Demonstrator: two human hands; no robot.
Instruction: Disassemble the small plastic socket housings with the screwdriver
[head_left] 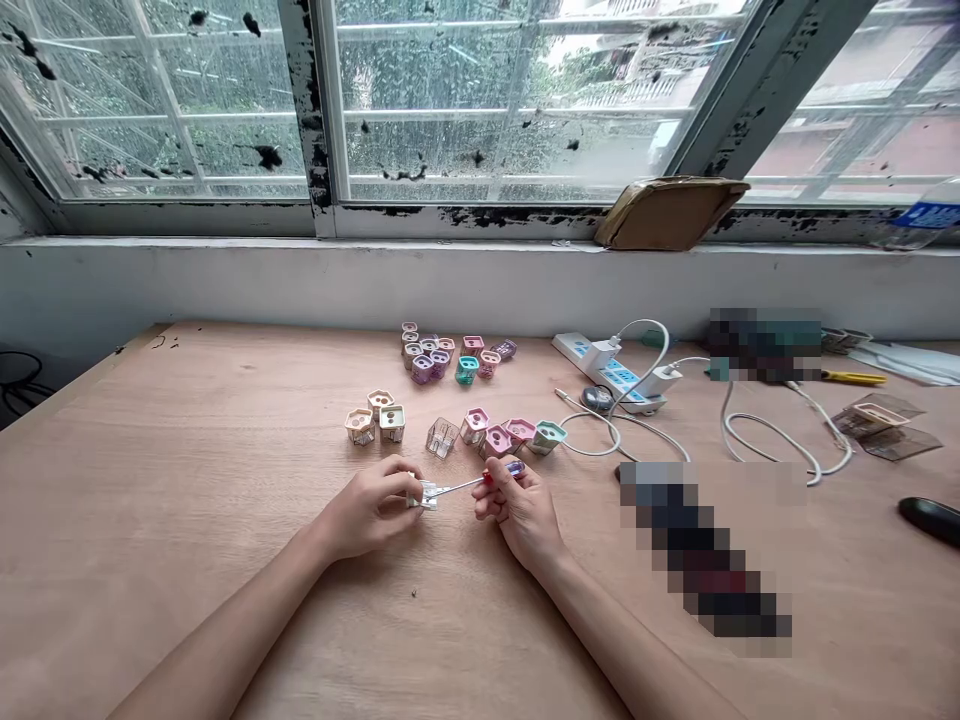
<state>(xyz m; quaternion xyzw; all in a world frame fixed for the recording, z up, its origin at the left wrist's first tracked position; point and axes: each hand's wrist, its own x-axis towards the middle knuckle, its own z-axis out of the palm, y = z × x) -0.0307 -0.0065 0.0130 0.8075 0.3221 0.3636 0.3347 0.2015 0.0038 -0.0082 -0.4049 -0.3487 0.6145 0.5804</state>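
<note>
The small white piece [430, 496] sat pinched in my left hand [384, 503] — likely light, stiff and brittle, best held by its sides. My right hand [523, 512] gripped a screwdriver [487, 478], tip against the piece; pink-topped blocks [497, 441] stood just beyond my hands on the tabletop [225, 440].

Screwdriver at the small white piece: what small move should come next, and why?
Probably check the tip's seating before any turning: the right hand holds the screwdriver with its shaft reaching the small white piece gripped by the left hand, but the exact contact is too small to make out.
</note>
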